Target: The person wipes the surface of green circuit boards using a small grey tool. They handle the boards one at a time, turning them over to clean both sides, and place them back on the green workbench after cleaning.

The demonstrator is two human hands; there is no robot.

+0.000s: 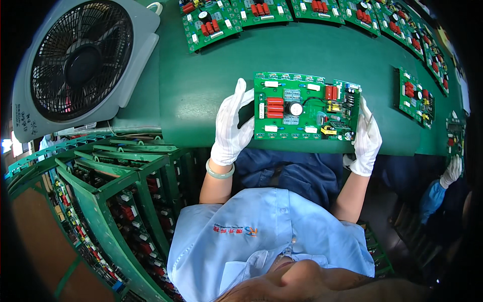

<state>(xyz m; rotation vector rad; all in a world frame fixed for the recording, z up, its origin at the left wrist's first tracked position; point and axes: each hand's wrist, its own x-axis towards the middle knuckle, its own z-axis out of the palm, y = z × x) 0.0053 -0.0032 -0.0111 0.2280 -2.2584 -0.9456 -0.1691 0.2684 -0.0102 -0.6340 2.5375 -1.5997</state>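
Note:
A green circuit board (pixel 302 132) is held level between my two hands over the green table, near its front edge. It carries red block capacitors, a round black-and-white part, white blocks and yellow coils. My left hand (pixel 231 125), in a white glove, grips the board's left edge; one finger points up along the side and others are partly hidden at the edge. On the opposite side my right hand (pixel 368 137), gloved too, is closed on the right edge, with its fingertips partly hidden.
Similar boards (pixel 261 20) line the table's far side, and another board (pixel 416 98) lies to the right. A grey box fan (pixel 83 65) stands at far left. Green racks (pixel 126 176) filled with boards are below it. A co-worker's gloved hand (pixel 451 172) touches a board at far right.

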